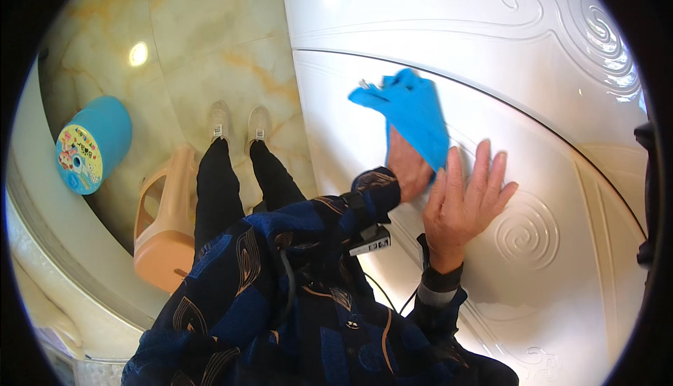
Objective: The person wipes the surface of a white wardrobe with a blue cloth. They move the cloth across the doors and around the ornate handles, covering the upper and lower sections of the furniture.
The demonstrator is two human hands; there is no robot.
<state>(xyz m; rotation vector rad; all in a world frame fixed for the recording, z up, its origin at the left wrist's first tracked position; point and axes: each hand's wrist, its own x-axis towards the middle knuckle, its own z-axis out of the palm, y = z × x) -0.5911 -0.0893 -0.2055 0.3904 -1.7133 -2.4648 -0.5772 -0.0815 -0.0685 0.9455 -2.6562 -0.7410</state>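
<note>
A bright blue cloth (pixel 413 99) lies bunched against a glossy white panel (pixel 336 139) with raised spiral and scroll patterns. My left hand (pixel 407 168) is on the cloth, its fingers hidden beneath the folds and only the back of the hand and wrist showing. Just right of it, my right hand (pixel 468 207) rests on or very near the panel with fingers spread and nothing in it. A raised spiral (pixel 527 231) lies close to that hand's right side. A dark curved seam (pixel 499 94) crosses the panel beyond both hands.
A peach plastic stool (pixel 165 254) stands at my left. Beyond it a light-blue cylindrical container (pixel 108 128) with a printed cartoon end lies on the marbled tile floor (pixel 231 34). A pale curved furniture edge (pixel 68 244) runs along the far left. A thin cable (pixel 379 286) hangs near my waist.
</note>
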